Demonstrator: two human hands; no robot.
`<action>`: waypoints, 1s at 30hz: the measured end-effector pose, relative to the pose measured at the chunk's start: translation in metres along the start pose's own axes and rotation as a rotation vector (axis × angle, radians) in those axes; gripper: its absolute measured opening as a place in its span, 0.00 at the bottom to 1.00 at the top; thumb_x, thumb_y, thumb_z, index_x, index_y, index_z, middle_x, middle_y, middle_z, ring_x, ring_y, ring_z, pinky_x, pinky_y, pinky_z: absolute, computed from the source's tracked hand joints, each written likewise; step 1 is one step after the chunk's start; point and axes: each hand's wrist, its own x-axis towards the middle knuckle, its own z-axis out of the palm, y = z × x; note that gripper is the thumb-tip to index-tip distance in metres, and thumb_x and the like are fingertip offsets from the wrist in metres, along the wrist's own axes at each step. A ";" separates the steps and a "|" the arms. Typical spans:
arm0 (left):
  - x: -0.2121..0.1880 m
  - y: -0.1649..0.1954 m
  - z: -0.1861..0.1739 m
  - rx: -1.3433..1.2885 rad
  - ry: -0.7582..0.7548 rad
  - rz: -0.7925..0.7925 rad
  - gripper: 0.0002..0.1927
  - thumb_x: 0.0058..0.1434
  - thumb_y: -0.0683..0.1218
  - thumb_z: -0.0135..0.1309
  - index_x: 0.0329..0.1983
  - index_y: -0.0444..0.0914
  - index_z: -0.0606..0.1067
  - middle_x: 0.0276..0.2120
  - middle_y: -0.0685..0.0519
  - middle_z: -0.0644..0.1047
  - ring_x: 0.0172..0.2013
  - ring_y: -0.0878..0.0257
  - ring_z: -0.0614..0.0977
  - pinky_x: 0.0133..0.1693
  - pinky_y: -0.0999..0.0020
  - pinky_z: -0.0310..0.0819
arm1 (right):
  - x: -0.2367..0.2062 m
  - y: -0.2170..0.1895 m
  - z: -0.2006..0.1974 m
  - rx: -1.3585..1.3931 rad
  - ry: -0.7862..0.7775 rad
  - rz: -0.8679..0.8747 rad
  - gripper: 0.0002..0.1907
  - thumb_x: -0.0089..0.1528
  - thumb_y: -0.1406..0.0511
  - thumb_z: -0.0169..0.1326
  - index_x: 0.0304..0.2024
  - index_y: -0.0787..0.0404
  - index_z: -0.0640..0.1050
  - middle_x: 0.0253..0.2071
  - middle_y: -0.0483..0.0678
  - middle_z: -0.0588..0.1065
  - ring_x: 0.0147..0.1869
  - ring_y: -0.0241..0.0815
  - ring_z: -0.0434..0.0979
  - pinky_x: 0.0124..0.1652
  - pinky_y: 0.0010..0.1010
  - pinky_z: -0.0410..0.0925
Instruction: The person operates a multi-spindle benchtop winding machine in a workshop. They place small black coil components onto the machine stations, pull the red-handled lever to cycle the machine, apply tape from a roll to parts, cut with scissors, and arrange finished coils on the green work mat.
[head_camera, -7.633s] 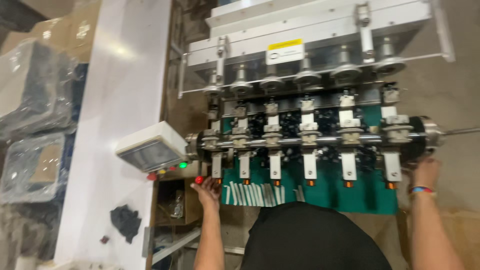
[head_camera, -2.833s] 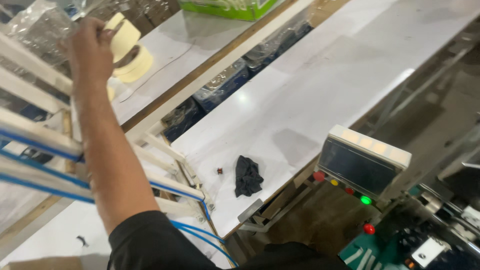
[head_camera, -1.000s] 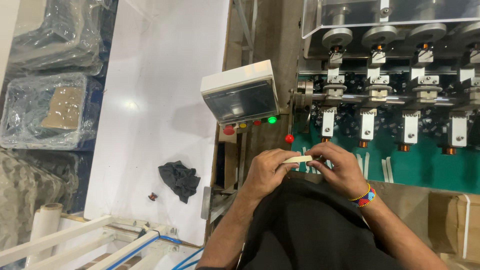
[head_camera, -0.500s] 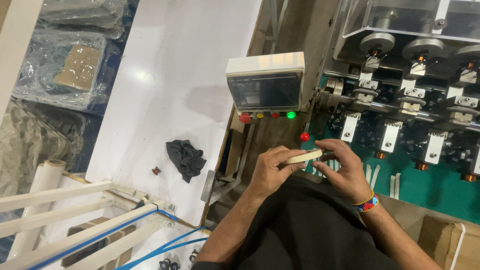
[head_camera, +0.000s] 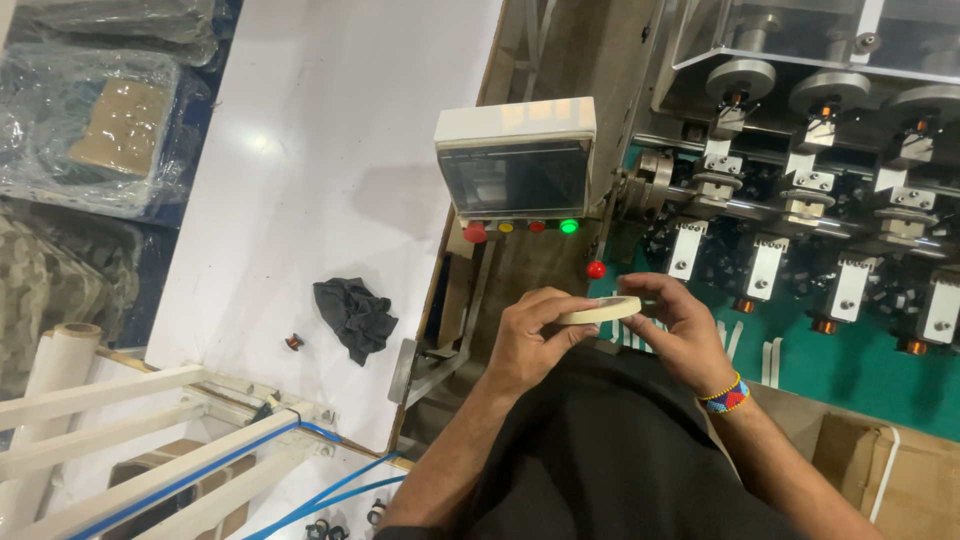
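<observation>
Left hand and right hand, each grip clamped on tape roll, below control box

We hold a tape roll between left hand and right hand, near the control box. Machine rollers sit right; a table left, bearing a rag.
</observation>
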 end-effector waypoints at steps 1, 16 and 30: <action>0.000 0.001 0.001 0.053 0.012 0.001 0.16 0.60 0.41 0.66 0.52 0.40 0.82 0.41 0.53 0.81 0.41 0.66 0.83 0.41 0.75 0.83 | 0.001 -0.002 0.001 -0.059 -0.003 -0.070 0.21 0.60 0.71 0.58 0.56 0.64 0.74 0.57 0.48 0.74 0.59 0.39 0.76 0.54 0.30 0.73; 0.002 -0.022 -0.009 -0.231 -0.037 0.098 0.13 0.64 0.39 0.62 0.52 0.38 0.79 0.53 0.50 0.80 0.61 0.59 0.78 0.62 0.63 0.76 | -0.005 -0.051 0.011 -0.526 0.085 -0.361 0.14 0.55 0.70 0.65 0.44 0.61 0.80 0.45 0.49 0.77 0.51 0.43 0.79 0.48 0.33 0.71; 0.005 -0.031 -0.010 -0.583 -0.122 -0.030 0.12 0.68 0.43 0.61 0.53 0.38 0.79 0.53 0.49 0.79 0.56 0.59 0.81 0.63 0.62 0.74 | -0.003 -0.059 0.009 -0.422 0.065 -0.325 0.13 0.55 0.69 0.66 0.42 0.63 0.79 0.44 0.49 0.78 0.49 0.44 0.80 0.48 0.34 0.72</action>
